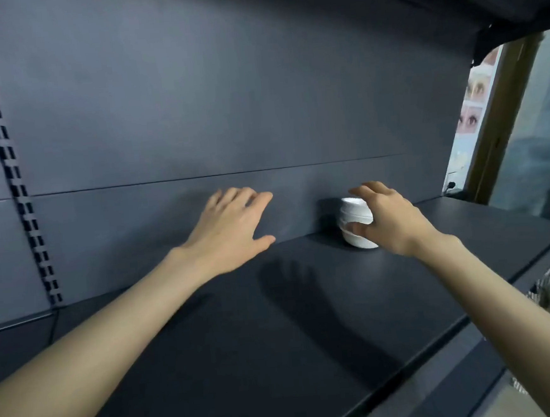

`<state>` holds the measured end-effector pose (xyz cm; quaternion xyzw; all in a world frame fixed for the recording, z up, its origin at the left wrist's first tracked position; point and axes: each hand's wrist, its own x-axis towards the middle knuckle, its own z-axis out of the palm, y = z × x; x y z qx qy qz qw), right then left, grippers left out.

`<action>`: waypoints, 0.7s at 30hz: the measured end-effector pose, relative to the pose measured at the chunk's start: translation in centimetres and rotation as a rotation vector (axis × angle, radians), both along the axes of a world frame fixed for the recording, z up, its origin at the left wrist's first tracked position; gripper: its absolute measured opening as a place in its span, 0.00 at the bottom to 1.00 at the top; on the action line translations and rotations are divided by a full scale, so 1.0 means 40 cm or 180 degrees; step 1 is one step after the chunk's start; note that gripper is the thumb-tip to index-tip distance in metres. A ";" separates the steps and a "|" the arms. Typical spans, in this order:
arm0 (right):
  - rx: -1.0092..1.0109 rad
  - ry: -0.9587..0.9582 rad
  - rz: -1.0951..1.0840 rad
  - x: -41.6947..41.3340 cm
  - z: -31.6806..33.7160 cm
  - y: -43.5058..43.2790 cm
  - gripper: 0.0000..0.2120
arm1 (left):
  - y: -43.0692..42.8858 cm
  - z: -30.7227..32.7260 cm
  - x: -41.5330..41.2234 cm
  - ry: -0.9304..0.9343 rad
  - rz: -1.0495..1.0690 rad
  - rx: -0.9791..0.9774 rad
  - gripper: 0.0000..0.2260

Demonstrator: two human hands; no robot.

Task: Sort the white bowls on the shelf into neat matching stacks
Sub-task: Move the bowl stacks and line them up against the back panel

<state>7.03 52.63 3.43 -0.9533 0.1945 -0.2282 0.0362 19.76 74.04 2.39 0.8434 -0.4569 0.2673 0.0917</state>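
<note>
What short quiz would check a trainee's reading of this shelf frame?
1. True or false: the left hand holds a bowl.
2. Which hand grips the stack of white bowls? A) the left B) the right hand C) both
3. Fill in: the stack stands on the dark shelf, close to the ___ panel.
Key: 1 false, its fingers are spread and hold nothing; 2 B; 3 back.

- A shop, by the looks: dark display shelf point(246, 358), slotted upright point(6, 157), plain back panel point(225, 97)
- Poster of eye close-ups point(475, 94) hanging at the right
</note>
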 end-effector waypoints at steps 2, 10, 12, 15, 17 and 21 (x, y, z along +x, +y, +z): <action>0.0044 -0.0036 -0.0028 0.011 0.006 -0.074 0.29 | -0.076 0.006 0.021 0.0005 -0.0060 -0.0066 0.28; 0.0424 -0.0043 0.0151 0.061 -0.025 -0.353 0.35 | -0.332 -0.045 0.057 0.0590 -0.0162 -0.0141 0.32; 0.0598 -0.0087 0.0279 0.081 -0.040 -0.407 0.37 | -0.378 -0.068 0.059 0.0771 -0.0105 -0.0173 0.33; 0.0817 -0.0029 0.0571 0.108 -0.057 -0.505 0.41 | -0.473 -0.104 0.053 0.1170 0.0072 -0.0285 0.36; 0.0981 0.0043 0.0784 0.127 -0.066 -0.561 0.43 | -0.526 -0.127 0.047 0.1496 0.0177 -0.0429 0.38; 0.1421 0.0148 0.1196 0.164 -0.077 -0.626 0.46 | -0.598 -0.159 0.036 0.2058 0.0240 -0.0842 0.43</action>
